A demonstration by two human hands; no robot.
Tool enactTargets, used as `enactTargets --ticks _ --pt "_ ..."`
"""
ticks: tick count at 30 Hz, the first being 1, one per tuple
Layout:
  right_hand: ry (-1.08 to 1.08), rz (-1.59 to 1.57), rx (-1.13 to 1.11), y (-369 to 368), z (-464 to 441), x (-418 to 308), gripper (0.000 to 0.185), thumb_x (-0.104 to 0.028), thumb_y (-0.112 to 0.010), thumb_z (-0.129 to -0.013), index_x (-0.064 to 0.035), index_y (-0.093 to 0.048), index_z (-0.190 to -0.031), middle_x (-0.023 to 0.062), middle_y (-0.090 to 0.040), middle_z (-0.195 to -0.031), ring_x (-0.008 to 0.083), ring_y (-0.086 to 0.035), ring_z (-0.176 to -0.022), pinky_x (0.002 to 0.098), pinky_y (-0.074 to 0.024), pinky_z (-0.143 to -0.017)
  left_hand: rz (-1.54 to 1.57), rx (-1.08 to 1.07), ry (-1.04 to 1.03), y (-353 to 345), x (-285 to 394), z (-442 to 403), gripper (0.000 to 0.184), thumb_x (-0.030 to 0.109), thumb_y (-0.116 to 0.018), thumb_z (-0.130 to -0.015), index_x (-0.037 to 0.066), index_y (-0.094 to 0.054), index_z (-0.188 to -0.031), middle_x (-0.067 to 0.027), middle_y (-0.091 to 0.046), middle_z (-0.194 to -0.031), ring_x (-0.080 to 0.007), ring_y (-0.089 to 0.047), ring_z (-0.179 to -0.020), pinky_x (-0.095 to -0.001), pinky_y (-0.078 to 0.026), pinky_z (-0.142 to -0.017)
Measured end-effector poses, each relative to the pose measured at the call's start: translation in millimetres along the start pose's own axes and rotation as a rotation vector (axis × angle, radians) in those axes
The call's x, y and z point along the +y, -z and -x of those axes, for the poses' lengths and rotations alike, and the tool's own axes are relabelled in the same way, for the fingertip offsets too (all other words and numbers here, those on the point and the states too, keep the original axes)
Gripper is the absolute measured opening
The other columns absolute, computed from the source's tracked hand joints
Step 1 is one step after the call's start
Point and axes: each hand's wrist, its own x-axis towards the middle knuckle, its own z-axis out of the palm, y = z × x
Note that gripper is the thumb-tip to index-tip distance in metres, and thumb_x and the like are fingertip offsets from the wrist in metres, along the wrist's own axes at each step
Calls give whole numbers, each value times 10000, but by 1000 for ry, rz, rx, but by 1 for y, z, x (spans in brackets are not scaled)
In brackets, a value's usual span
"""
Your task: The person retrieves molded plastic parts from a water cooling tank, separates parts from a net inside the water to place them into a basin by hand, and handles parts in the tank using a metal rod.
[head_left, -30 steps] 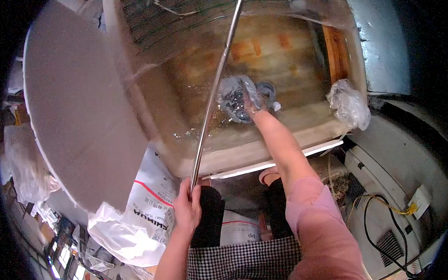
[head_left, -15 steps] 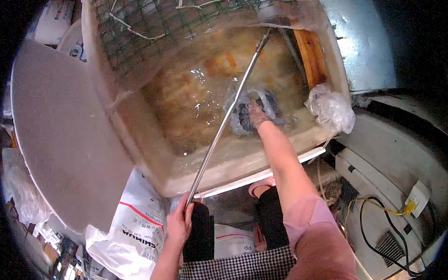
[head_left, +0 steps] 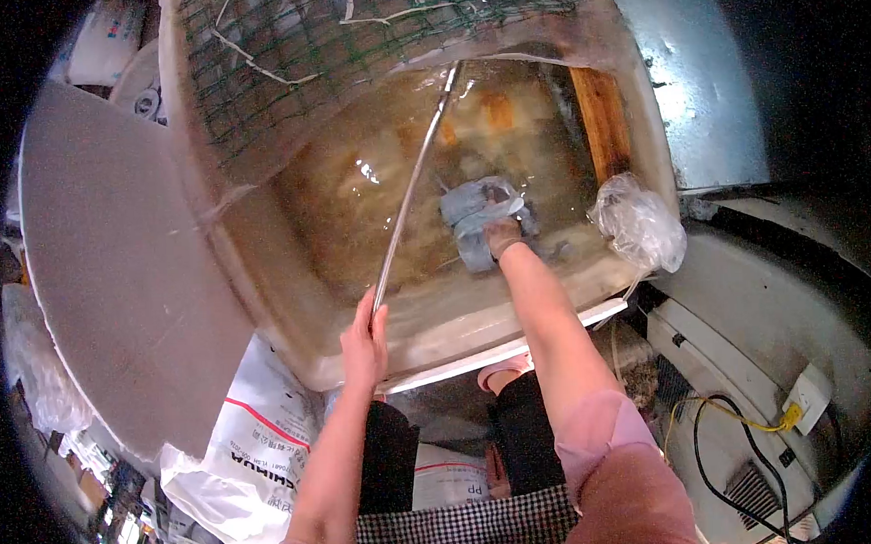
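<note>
My left hand (head_left: 366,340) is wrapped round the lower end of a long metal rod (head_left: 415,177), whose far end reaches into the water near the netting. Inside the water-filled tub (head_left: 314,358), my right hand (head_left: 503,237) is in the water against a greyish-blue bundle (head_left: 472,213) that looks like a plastic bag with something in it. The fingers of that hand are hidden by water and the bundle.
Green netting (head_left: 285,76) covers the tub's far part, beside a wooden board (head_left: 600,122). A clear plastic bag (head_left: 637,225) hangs over the right rim. Left are a grey board (head_left: 119,273) and a white sack (head_left: 254,441); cables (head_left: 738,405) lie at lower right.
My left hand has moved up and forward with the rod, whose far end shifted left since half a second ago. The bundle has turned, and its bluish side now faces up beside my right hand.
</note>
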Motion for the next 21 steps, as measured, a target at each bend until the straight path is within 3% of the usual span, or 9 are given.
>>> enactTargets --ticks 2,5,6,10,13,14,16,20,21 --pt "31 68 -24 -7 -6 2 539 -214 -413 -816 -116 -298 -1333 142 -379 -1313 282 -344 -1224 349 -288 -1000 47 -4 124 1 12 -17 331 215 -513 -867 100 -486 -1176 -168 -529 -702 -242 -505 -589 -301 -427 -594" --pt "5 121 2 -7 -9 -5 541 -221 -407 -820 -119 -289 -1337 140 -362 -1324 282 -330 -1233 353 -280 -1005 155 99 95 -12 -9 -43 328 223 -510 -872 68 -494 -1160 -142 -504 -682 -192 -453 -581 -280 -413 -589" --pt "-2 129 12 -8 -9 -5 541 -223 -405 -821 -120 -285 -1338 140 -357 -1328 282 -325 -1235 354 -278 -1007 133 185 1 -16 -17 -53 322 226 -506 -876 48 -503 -1144 -153 -556 -737 -213 -510 -617 -294 -431 -626" --pt "24 205 -1 -9 -13 -3 544 -232 -397 -826 -124 -273 -1344 137 -334 -1342 282 -305 -1247 359 -269 -1013 169 264 47 -16 -19 -93 309 229 -507 -872 51 -510 -1125 -189 -589 -911 -262 -598 -816 -332 -446 -723" --pt "53 293 -23 -12 -13 0 545 -239 -391 -829 -126 -264 -1347 135 -317 -1353 281 -290 -1255 362 -262 -1018 108 187 126 6 -12 -72 323 234 -505 -873 51 -500 -1139 -176 -595 -934 -254 -598 -854 -321 -442 -741" --pt "69 337 -24 -14 -13 -1 546 -242 -389 -830 -127 -261 -1349 135 -311 -1356 281 -285 -1258 363 -259 -1020 151 231 32 7 -24 -53 329 226 -506 -874 49 -492 -1150 -172 -601 -916 -237 -599 -838 -323 -443 -747" --pt "93 392 -1 -22 -20 3 547 -246 -385 -833 -129 -254 -1351 133 -299 -1363 281 -276 -1263 366 -254 -1023 94 177 62 13 -62 -10 337 215 -506 -872 46 -482 -1162 -178 -601 -871 -230 -601 -793 -319 -452 -722" --pt "-22 234 52 0 -4 -20 541 -264 -378 -839 -134 -259 -1350 127 -272 -1379 278 -249 -1277 372 -236 -1035 -57 73 86 45 -50 65 341 208 -505 -871 48 -474 -1170 -192 -593 -832 -243 -601 -733 -322 -465 -678" --pt "65 479 -20 16 10 -30 544 -271 -383 -840 -135 -257 -1352 123 -263 -1384 282 -231 -1285 377 -221 -1042 -79 -9 151 48 -46 71 343 209 -502 -872 50 -470 -1174 -194 -592 -829 -250 -603 -721 -325 -469 -664"
